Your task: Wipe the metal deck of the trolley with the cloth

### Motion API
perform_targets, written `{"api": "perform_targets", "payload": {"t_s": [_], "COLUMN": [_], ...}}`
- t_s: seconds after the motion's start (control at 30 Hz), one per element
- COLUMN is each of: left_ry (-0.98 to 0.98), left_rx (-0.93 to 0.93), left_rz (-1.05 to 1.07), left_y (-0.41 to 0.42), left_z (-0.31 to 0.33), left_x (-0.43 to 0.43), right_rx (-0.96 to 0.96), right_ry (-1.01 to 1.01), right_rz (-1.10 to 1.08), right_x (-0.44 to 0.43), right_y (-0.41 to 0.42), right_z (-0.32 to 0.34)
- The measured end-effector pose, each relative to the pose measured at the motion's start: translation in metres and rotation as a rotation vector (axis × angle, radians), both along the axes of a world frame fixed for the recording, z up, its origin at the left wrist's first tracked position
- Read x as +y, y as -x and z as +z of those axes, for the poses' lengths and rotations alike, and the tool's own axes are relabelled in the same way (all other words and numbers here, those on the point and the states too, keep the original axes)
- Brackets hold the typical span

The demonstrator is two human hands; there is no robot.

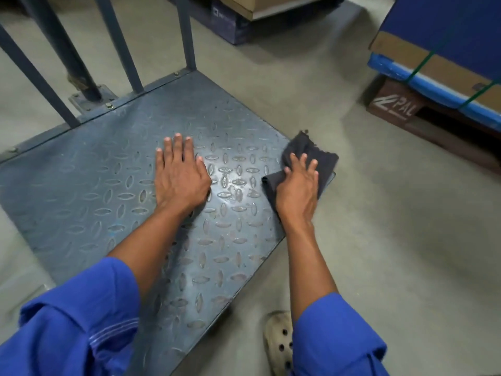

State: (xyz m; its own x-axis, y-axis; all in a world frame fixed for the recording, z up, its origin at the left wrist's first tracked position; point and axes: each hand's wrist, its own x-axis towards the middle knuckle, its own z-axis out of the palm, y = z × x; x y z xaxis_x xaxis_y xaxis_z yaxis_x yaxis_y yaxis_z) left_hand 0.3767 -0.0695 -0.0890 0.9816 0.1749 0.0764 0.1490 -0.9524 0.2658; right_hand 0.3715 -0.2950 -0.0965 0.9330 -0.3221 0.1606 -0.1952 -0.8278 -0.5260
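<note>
On a warehouse floor, a person in blue sleeves leans over the trolley's metal deck (pixel 108 185), a grey-blue tread plate. The right hand (pixel 296 191) presses a dark cloth (pixel 325 164) onto the deck's far right corner, fingers splayed flat over it, with part of the cloth hanging past the edge. The left hand (pixel 180 177) rests palm-down near the deck's middle, fingers straight and close together, holding nothing. From the cloth, almost the whole plate lies to the left and back toward the person, so the next stroke likely has to run inward, and the right hand is the one placed for it. A brown pallet block (pixel 393 109) nearby reads "PAL" in white.
</note>
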Motion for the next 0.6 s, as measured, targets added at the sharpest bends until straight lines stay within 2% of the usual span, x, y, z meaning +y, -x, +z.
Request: {"api": "perform_targets", "payload": {"t_s": [0.1,0.17,0.27,0.33,0.37,0.6], "left_ry": [-0.008,-0.01,-0.017,-0.018,-0.014,-0.009], "left_rx": [-0.006,0.004,-0.004,-0.001,-0.001,0.002], "left_rz": [0.001,0.002,0.008,0.012,0.012,0.014], "left_y": [0.002,0.004,0.004,0.005,0.005,0.008], "left_z": [-0.002,-0.003,-0.005,-0.003,-0.002,-0.002], "left_x": [-0.001,-0.003,-0.004,-0.004,-0.004,-0.006], "right_rx": [0.009,-0.069,-0.192,-0.113,-0.087,-0.001], "right_ry": [0.002,-0.013,-0.054,-0.034,-0.014,0.006], "right_rz": [-0.118,-0.113,0.161,0.386,0.408,-0.07], "right_x": [-0.022,-0.012,0.03,0.049,0.05,-0.029], "right_y": [-0.01,-0.022,-0.021,-0.01,-0.005,0.0], "right_z": [0.006,0.014,0.017,0.009,0.005,0.008]}}
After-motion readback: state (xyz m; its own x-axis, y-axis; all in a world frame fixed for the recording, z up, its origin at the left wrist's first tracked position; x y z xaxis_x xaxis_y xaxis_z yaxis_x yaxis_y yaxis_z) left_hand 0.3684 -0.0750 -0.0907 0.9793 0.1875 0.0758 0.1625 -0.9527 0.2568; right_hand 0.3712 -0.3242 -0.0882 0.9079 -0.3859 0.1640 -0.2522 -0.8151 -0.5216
